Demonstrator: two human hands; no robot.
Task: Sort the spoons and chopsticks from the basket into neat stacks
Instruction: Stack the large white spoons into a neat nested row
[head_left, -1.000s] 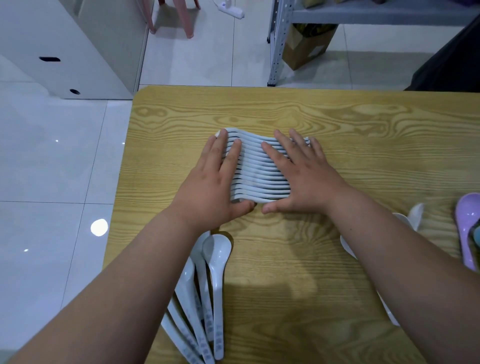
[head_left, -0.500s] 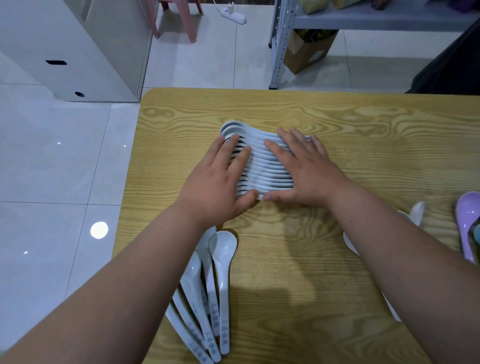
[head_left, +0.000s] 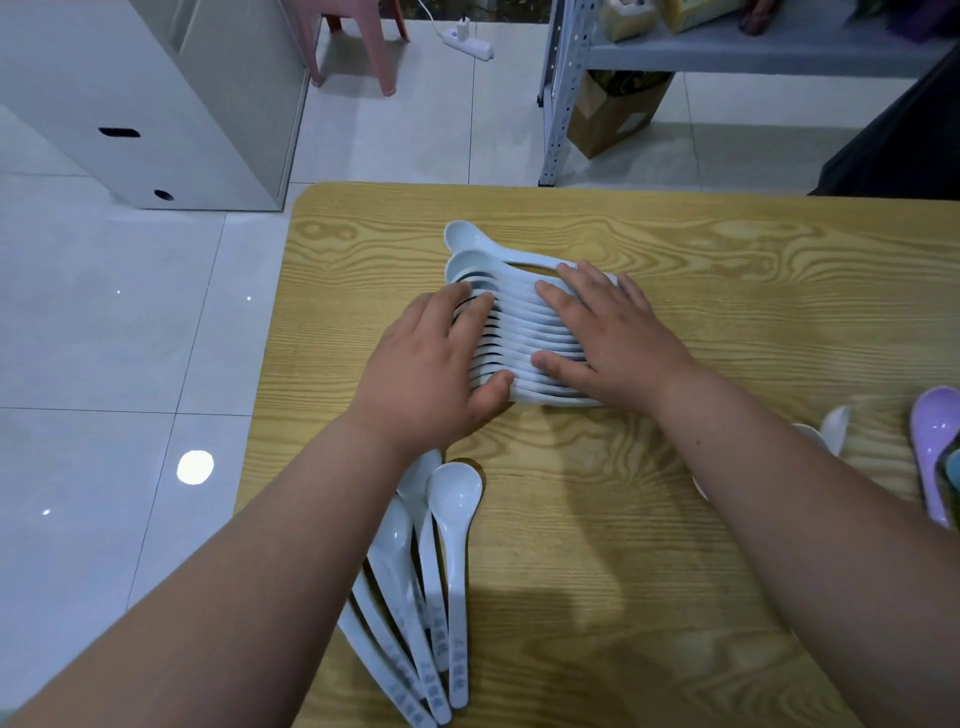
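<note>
The row of white spoons (head_left: 519, 338) lies on its side in the far-middle part of the wooden table (head_left: 727, 312), bowls to the left and handles to the right, each spoon nested against the next. The two farthest spoons sit a little loose from the pack, their bowls poking out beyond the fingertips.

Both hands lie flat on this row. The left hand (head_left: 436, 374) covers the bowl ends, palm down, fingers straight and close together and pointing away from the person, with the thumb pressed against the nearest spoon. The right hand (head_left: 613, 343) rests on the handles, fingers spread a little and stretched forward, thumb laid across the near handles. Neither hand curls round anything (both are plainly flat). Both forearms reach in from the near edge, bare to the elbow.

Near the left forearm a fan of loose white spoons (head_left: 454, 499) lies bowls up, handles toward the person. Beyond the right forearm another white spoon (head_left: 837, 423) shows, and a purple spoon (head_left: 932, 441) lies at the right edge.

Past the table stand a white cabinet (head_left: 156, 78), a metal shelf rack (head_left: 556, 104) and a cardboard box (head_left: 613, 114) on the tiled floor
</note>
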